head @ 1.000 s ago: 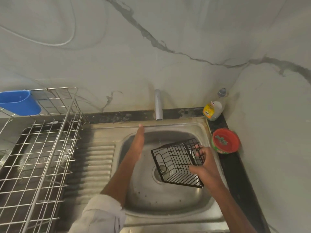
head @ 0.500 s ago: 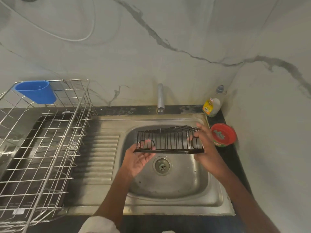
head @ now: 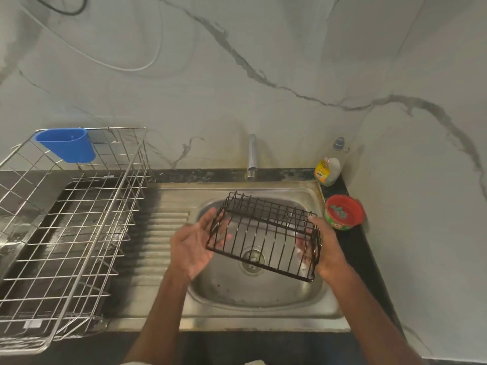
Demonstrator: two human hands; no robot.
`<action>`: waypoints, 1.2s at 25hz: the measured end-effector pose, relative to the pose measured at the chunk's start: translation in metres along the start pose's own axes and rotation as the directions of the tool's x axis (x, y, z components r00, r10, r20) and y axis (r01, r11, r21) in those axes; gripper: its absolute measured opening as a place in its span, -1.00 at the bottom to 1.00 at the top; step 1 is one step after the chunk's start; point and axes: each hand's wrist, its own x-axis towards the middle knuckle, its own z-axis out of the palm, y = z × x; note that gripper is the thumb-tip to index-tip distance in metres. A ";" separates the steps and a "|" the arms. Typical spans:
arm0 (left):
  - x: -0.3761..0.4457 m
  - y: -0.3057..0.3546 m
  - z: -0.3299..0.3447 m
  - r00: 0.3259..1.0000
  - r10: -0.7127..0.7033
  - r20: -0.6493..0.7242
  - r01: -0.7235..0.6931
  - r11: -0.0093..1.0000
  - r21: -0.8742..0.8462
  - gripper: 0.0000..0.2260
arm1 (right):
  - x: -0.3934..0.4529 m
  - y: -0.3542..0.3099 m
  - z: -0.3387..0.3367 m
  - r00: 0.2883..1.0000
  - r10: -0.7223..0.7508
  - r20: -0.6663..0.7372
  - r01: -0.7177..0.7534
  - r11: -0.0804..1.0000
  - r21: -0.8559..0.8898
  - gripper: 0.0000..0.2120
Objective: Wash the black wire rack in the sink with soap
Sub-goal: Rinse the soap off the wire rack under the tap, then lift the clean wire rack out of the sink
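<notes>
The black wire rack (head: 263, 233) is held tilted above the sink (head: 258, 291) basin, over the drain. The right hand (head: 326, 248) grips its right end, fingers curled round the wires. The left hand (head: 192, 246) lies against the left end, its fingers seemingly straight, though blurred. A soap bottle (head: 328, 169) and a red tub (head: 344, 212) stand on the tabletop (head: 361, 248) to the right.

On my feed a silver wire dish drainer (head: 101, 233) fills the left end of the counter (head: 200, 176), sitting over a dark, wet-looking tray (head: 76, 206), with a blue plastic cup (head: 66, 144) hung on its back rim near the left corner. At the counter's back edge a chrome tap (head: 251, 156) stands upright against a pale wall (head: 263, 114) streaked with grey veins. A white cable (head: 126, 67) loops across that wall, high on the left.
</notes>
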 end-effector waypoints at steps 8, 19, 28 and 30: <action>-0.002 0.032 0.056 0.995 0.063 -0.083 -0.006 0.828 0.561 -0.45 | -0.033 -0.081 0.032 0.875 -0.484 0.025 0.478 0.852 -0.214 -0.45; -0.004 -0.002 0.033 0.947 0.297 -0.122 -0.123 0.686 0.717 -0.49 | -0.027 0.011 0.040 0.778 -0.610 -0.149 0.522 0.760 -0.388 -0.45; -0.001 -0.007 -0.009 0.980 -0.072 -0.187 0.176 0.755 0.632 -0.22 | -0.005 0.039 0.037 0.809 -0.551 -0.206 0.453 0.806 -0.381 -0.46; -0.005 0.004 -0.016 0.980 -0.101 -0.169 0.176 0.835 0.521 -0.29 | -0.018 0.027 0.040 0.802 -0.566 -0.190 0.486 0.804 -0.343 -0.46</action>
